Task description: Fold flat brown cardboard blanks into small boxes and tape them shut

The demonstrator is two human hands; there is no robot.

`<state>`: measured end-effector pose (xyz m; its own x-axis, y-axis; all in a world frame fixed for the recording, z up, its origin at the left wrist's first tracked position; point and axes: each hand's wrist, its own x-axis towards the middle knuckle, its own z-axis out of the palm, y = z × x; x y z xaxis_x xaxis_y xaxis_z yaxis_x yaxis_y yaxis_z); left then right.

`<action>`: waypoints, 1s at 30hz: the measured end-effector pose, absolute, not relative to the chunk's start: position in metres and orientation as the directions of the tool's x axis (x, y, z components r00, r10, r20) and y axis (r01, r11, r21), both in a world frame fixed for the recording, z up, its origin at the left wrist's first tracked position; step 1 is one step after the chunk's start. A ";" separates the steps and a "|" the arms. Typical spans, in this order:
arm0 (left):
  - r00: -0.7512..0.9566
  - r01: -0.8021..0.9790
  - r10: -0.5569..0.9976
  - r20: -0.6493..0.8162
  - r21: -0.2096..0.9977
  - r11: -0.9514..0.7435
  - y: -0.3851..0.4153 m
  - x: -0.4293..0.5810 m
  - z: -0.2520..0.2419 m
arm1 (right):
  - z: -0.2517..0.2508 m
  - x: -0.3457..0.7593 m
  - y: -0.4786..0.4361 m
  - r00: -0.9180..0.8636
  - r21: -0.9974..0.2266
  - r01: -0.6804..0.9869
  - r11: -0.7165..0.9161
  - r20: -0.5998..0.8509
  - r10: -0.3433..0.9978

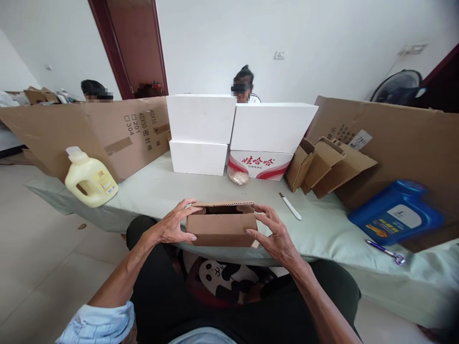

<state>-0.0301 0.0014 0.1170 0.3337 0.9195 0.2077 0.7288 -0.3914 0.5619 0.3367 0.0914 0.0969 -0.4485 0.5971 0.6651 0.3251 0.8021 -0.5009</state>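
A small brown cardboard box (222,230) is between my hands at the near edge of the cloth-covered table, with a dark opening along its top. My left hand (175,224) grips its left end, thumb on the front face and fingers at the top rim. At the right end my right hand (270,231) holds it the same way. What lies inside the box is too dark to tell. A white-handled knife (291,206) lies on the cloth beyond my right hand.
White boxes (201,119) stand stacked at the back, beside a red-printed box (267,165) with a clear tape roll (238,177). Folded cartons (326,167), a blue bottle (398,212) and a purple peeler (385,252) are right; a yellow jug (89,179) is left. Two people sit behind.
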 end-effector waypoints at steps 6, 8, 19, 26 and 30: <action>0.436 0.768 0.890 0.135 0.460 -0.446 0.014 -0.035 0.137 | 0.110 0.339 0.063 -0.534 -0.296 0.336 0.894 0.722 0.440; 0.470 0.763 0.877 0.103 0.452 -0.462 0.017 -0.035 0.138 | 0.113 0.340 0.054 -0.581 -0.253 0.321 0.913 0.708 0.401; 0.574 0.794 0.812 -0.111 0.319 -0.518 0.030 -0.035 0.148 | 0.132 0.339 0.063 -0.870 -0.207 0.236 0.950 0.391 0.301; 0.566 0.822 0.805 -0.176 0.192 -0.536 0.044 -0.030 0.156 | 0.153 0.315 0.077 -0.954 -0.098 0.282 0.954 0.079 0.290; 0.592 0.773 0.804 -0.058 0.324 -0.545 0.040 -0.037 0.160 | 0.150 0.326 0.080 -0.939 -0.038 0.274 0.961 0.207 0.275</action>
<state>-0.0371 0.0403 0.1604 0.5917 0.8040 -0.0583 0.7731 -0.5455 0.3237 0.3264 0.0797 0.1504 -0.9389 0.2753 0.2066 0.2736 0.9611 -0.0375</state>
